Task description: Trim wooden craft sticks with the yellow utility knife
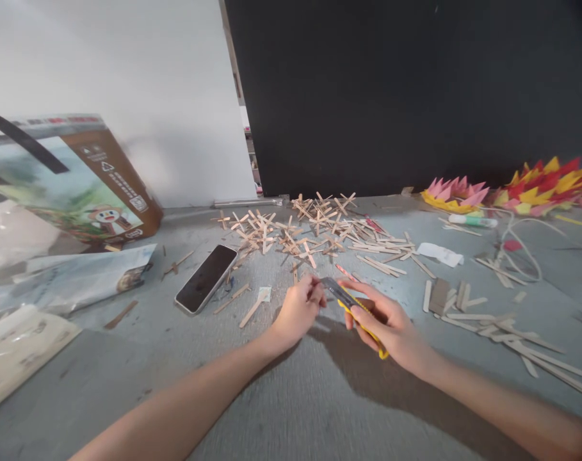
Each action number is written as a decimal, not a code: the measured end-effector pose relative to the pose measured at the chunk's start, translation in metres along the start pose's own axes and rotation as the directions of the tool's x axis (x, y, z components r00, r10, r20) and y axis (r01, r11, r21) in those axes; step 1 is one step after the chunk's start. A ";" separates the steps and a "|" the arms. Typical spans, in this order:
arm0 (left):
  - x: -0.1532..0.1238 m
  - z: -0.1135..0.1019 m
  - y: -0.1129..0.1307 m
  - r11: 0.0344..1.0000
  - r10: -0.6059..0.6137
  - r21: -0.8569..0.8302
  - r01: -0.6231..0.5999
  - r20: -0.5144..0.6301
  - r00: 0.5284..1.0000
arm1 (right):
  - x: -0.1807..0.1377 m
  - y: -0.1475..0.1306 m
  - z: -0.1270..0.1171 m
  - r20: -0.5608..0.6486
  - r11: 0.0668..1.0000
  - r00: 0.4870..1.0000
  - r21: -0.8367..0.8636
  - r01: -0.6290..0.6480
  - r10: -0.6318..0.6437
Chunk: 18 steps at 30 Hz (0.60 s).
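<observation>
My right hand (384, 320) is wrapped round a yellow and grey utility knife (353, 306), its blade end pointing up and left. My left hand (298, 308) is closed in a pinch just left of the knife tip, its fingertips touching something small that I cannot make out. Both hands hover low over the grey floor (291, 397). Beyond them lies a heap of wooden stick crosses (291, 230) and loose wooden sticks (381, 253).
A black phone (207, 278) lies face up to the left. A printed cardboard box (74, 182) and plastic bags (64, 278) sit far left. Flat sticks (506, 330) are scattered right. Paper flowers (456, 193), a glue tube (473, 221) and a cable (525, 246) lie by the black board (406, 89).
</observation>
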<state>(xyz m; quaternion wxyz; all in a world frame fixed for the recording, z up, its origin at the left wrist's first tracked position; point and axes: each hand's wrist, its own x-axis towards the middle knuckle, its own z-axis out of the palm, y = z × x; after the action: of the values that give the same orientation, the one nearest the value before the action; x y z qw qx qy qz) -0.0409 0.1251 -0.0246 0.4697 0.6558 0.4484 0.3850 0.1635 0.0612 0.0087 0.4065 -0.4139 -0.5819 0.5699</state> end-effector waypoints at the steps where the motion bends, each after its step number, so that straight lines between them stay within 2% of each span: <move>1: 0.000 -0.001 0.002 0.998 0.017 0.055 -0.016 -0.017 1.000 | 0.002 -0.002 -0.004 -0.025 1.000 1.000 -0.029 0.009 -0.010; 5: 0.002 -0.004 0.004 0.935 0.185 0.319 -0.154 -0.070 0.980 | 0.010 -0.024 -0.029 -0.042 0.973 0.998 -0.227 0.026 -0.037; 8: 0.001 -0.003 0.004 0.868 0.242 0.441 -0.228 0.025 0.970 | 0.013 -0.041 -0.054 -0.038 0.911 0.998 -0.411 0.038 -0.059; 11: -0.001 -0.002 0.005 0.859 0.236 0.445 -0.251 0.091 0.968 | 0.013 -0.052 -0.074 -0.015 0.779 0.997 -0.625 0.050 -0.076; 13: -0.003 -0.001 0.007 0.863 0.235 0.430 -0.265 0.122 0.964 | 0.012 -0.059 -0.082 0.041 0.677 0.999 -0.734 0.054 -0.036; 16: -0.007 -0.001 0.011 0.845 0.215 0.463 -0.267 0.164 0.963 | 0.010 -0.071 -0.088 0.115 0.538 0.993 -0.837 0.097 0.000; 18: -0.008 0.000 0.013 0.828 0.200 0.497 -0.260 0.172 0.965 | 0.008 -0.079 -0.090 0.145 0.496 0.989 -0.856 0.142 -0.033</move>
<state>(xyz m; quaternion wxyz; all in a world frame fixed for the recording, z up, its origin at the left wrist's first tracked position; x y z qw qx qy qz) -0.0405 0.1152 -0.0127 0.2519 0.8272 0.4254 0.2672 0.2443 0.0978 0.0891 0.1414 -0.4994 -0.8302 0.2034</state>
